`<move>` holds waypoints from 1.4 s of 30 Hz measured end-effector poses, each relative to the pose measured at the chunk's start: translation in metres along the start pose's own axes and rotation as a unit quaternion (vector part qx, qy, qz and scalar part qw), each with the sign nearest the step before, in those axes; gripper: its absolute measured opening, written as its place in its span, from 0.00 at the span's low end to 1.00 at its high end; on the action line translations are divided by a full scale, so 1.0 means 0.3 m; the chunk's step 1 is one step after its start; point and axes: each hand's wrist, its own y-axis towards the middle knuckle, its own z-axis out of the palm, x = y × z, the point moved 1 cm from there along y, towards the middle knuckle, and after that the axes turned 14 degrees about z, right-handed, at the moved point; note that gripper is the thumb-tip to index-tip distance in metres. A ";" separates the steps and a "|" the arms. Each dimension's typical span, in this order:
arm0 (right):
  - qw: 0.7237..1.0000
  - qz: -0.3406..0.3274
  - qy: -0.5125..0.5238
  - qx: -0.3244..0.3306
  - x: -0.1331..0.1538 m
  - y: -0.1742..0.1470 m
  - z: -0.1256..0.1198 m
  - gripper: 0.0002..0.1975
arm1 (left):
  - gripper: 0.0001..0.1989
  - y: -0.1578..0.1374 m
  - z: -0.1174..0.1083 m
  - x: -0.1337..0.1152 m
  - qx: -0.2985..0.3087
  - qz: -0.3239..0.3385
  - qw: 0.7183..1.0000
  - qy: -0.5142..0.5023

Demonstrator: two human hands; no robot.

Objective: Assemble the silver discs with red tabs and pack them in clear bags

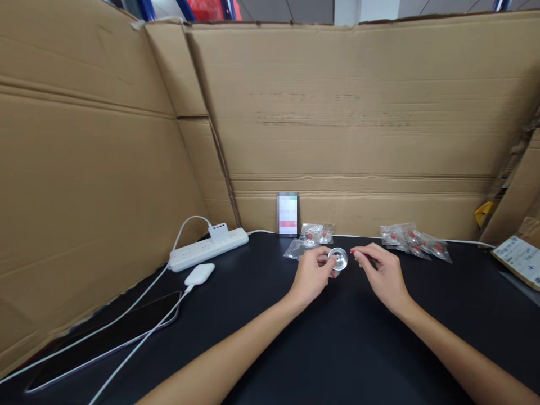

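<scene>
Over the black tabletop [337, 337], my left hand [314, 274] is closed on a small round silvery metal cup [341, 260], its hollow side facing me. A short gap to the right, my right hand [382, 274] pinches a small red piece [353, 251] between thumb and fingertips; it is too small to tell its kind. Just behind my left hand lie clear plastic bags [317, 232] with silvery and red parts inside. More such bags [415, 242] lie beyond my right hand.
A phone [288, 215] leans upright against the cardboard wall [337, 112]. To the left are a white power strip [194, 255], a white charging puck [199, 274], a tablet [109, 337] and white cables. A labelled package [518, 259] lies at the right edge.
</scene>
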 end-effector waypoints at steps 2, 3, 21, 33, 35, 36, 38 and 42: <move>1.000 0.002 0.013 0.015 0.002 -0.005 0.010 0.10 | 0.14 0.002 0.006 0.006 0.002 -0.018 0.999 -0.038; 1.000 0.002 0.016 0.021 0.003 -0.008 0.015 0.10 | 0.15 0.002 0.009 0.008 0.003 -0.022 0.998 -0.055; 0.988 -0.061 -0.134 0.038 -0.048 -0.014 0.015 0.09 | 0.16 -0.018 0.042 -0.033 0.074 -0.029 0.978 -0.194; 0.975 -0.080 -0.201 0.046 -0.055 -0.023 0.030 0.09 | 0.17 -0.029 0.058 -0.017 0.107 0.017 0.979 -0.173; 0.974 -0.084 -0.207 0.042 -0.059 -0.028 0.033 0.09 | 0.17 -0.034 0.058 -0.020 0.114 0.039 0.982 -0.143; 0.974 -0.085 -0.208 0.039 -0.060 -0.031 0.035 0.09 | 0.17 -0.037 0.058 -0.023 0.117 0.051 0.984 -0.126; 0.974 -0.084 -0.208 0.034 -0.063 -0.037 0.039 0.10 | 0.17 -0.044 0.058 -0.035 0.123 0.075 0.986 -0.086; 0.978 -0.070 -0.193 0.022 -0.057 -0.048 0.044 0.10 | 0.17 -0.057 0.052 -0.066 0.127 0.111 0.986 -0.010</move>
